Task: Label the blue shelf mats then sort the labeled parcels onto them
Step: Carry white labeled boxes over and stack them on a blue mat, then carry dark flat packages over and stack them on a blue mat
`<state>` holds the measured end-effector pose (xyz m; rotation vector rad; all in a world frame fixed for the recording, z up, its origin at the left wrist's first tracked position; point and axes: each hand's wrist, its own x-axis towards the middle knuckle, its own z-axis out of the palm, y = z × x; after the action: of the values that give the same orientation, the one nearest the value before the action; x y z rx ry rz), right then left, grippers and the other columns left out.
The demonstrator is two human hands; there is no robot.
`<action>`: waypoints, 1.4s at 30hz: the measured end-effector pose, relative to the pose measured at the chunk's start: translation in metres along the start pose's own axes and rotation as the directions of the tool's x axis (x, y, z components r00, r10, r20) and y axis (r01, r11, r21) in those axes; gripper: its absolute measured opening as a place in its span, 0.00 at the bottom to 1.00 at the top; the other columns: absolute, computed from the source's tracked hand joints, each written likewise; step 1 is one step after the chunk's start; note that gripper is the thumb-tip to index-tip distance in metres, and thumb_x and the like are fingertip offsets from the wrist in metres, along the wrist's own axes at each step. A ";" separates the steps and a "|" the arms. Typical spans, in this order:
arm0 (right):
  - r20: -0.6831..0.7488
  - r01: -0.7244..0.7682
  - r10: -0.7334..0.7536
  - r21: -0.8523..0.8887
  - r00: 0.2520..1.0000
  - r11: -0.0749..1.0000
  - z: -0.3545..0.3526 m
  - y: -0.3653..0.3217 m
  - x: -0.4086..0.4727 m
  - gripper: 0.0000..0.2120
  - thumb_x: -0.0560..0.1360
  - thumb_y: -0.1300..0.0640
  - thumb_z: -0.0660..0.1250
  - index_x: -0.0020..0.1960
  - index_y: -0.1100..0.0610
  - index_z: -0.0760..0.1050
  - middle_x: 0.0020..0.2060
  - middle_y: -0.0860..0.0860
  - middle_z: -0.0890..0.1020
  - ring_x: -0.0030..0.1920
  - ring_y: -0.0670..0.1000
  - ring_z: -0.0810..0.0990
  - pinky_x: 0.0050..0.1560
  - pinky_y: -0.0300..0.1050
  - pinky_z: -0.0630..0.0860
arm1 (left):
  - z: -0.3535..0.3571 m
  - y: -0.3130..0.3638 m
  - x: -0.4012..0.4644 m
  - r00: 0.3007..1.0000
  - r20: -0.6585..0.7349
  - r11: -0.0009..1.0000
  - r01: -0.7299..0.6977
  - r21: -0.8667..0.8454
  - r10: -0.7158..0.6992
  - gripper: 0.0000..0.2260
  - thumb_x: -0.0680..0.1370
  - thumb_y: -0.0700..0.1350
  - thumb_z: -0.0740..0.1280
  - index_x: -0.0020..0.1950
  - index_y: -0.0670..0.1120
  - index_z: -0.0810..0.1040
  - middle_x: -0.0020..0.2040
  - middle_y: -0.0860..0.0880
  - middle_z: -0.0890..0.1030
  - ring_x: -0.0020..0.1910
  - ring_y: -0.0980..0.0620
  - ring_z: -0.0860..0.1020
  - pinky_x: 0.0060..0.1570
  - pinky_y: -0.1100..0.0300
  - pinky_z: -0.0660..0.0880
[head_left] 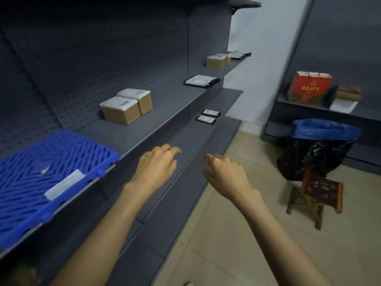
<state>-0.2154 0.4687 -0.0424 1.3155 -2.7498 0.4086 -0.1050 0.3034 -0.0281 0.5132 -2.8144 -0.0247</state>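
A blue slatted shelf mat (31,176) lies at the left on the grey shelf (156,118), with a white label strip (64,184) stuck near its front edge. Two brown labeled boxes (125,106) stand further along the same shelf, then flat black parcels (201,81) and more boxes (217,60) at the far end. Two small black parcels (208,116) lie on the lower shelf. My left hand (157,164) and my right hand (224,173) hover empty over the lower shelf, fingers apart, right of the mat.
A black bin with a blue liner (317,145) and a small wooden stool (315,195) stand on the tiled floor at the right. Behind them a second grey shelf holds a red gift bag (309,87) and papers.
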 end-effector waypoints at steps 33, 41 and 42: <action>0.069 0.196 -0.202 0.075 0.977 0.978 0.032 0.367 0.628 0.14 0.81 0.48 0.60 0.64 0.51 0.71 0.59 0.51 0.78 0.56 0.58 0.78 0.45 0.49 0.72 | 0.187 0.006 0.635 0.925 0.042 0.926 0.378 -0.017 -0.377 0.16 0.80 0.49 0.60 0.68 0.55 0.71 0.64 0.54 0.74 0.57 0.47 0.76 0.50 0.51 0.73; 0.058 0.324 -0.337 0.167 0.940 0.931 0.072 0.349 0.731 0.25 0.81 0.49 0.60 0.75 0.55 0.61 0.71 0.55 0.66 0.69 0.58 0.64 0.63 0.54 0.68 | 0.239 -0.028 0.703 0.861 0.006 0.861 0.508 -0.001 -0.508 0.19 0.81 0.50 0.56 0.73 0.49 0.67 0.73 0.50 0.65 0.69 0.48 0.65 0.62 0.47 0.69; 0.091 0.322 -0.338 0.159 0.937 0.933 0.076 0.347 0.741 0.26 0.81 0.48 0.59 0.76 0.57 0.59 0.73 0.56 0.64 0.71 0.59 0.62 0.67 0.55 0.66 | 0.244 -0.032 0.709 0.842 0.010 0.842 0.539 0.015 -0.539 0.20 0.82 0.51 0.56 0.73 0.48 0.66 0.74 0.49 0.65 0.71 0.47 0.64 0.65 0.46 0.68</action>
<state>-0.9477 0.0970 -0.0603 1.8544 -2.5512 0.5217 -0.7975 0.0186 -0.0731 1.2968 -2.5826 -0.1260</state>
